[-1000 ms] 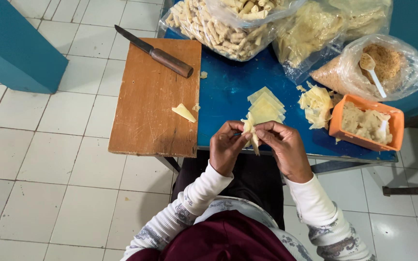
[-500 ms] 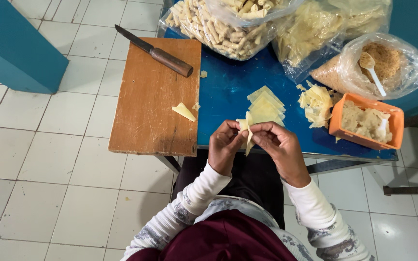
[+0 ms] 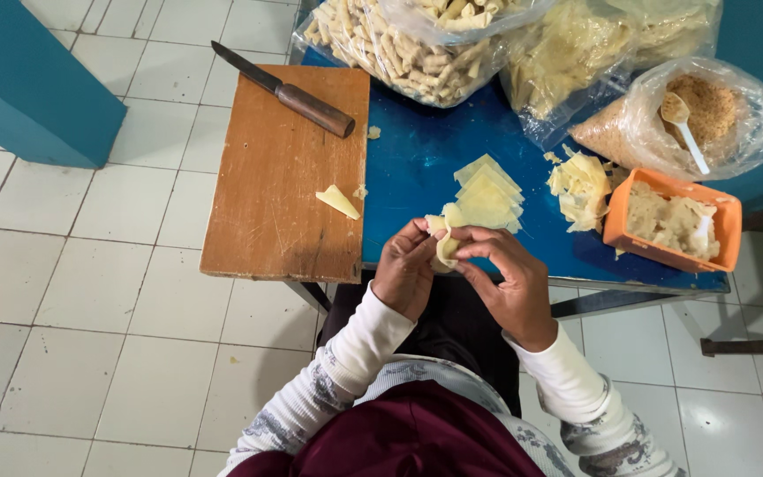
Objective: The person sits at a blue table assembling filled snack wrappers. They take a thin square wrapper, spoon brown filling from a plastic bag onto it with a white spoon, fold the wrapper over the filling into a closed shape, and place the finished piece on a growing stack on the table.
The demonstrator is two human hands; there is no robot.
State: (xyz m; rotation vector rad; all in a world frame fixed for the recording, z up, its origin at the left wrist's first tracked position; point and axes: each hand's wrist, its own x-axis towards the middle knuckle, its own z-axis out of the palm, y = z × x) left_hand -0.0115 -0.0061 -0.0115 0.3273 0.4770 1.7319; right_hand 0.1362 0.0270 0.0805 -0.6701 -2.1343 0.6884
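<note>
Left hand: our left hand [image 3: 406, 276] pinches a pale yellow dough wrapper [image 3: 444, 245] from its left side, fingertips closed on it.
Right hand: our right hand [image 3: 505, 281] curls over the same wrapper from the right, thumb and fingers gripping its folded edge.
Wrapper in hand: we hold it just above the near edge of the blue table [image 3: 417, 159], partly rolled; what is inside it we cannot tell.
Wrapper stack: a small pile of flat yellow wrappers [image 3: 487, 190] lies on the table just beyond our fingers.
Loose scraps: a heap of crumpled wrapper pieces [image 3: 578, 184] sits right of the stack, just beside an orange tray [image 3: 721, 231].
Tray: we see a pale, lumpy filling in it.
Cutting board: a wooden cutting board [image 3: 280, 185] lies along the table's left side, overhanging the tiled floor; one wedge of dough [image 3: 337, 201] rests on it.
Knife: a knife [image 3: 283, 91] with a brown handle lies slanted across the board's far corner.
Bags: a clear bag of finished rolls [image 3: 399, 53] stands at the far edge; beside it a bag of yellow sheets [image 3: 576, 53]; at the right a bag of brown crumbs [image 3: 708, 115] with a white spoon [image 3: 686, 132] in it.
</note>
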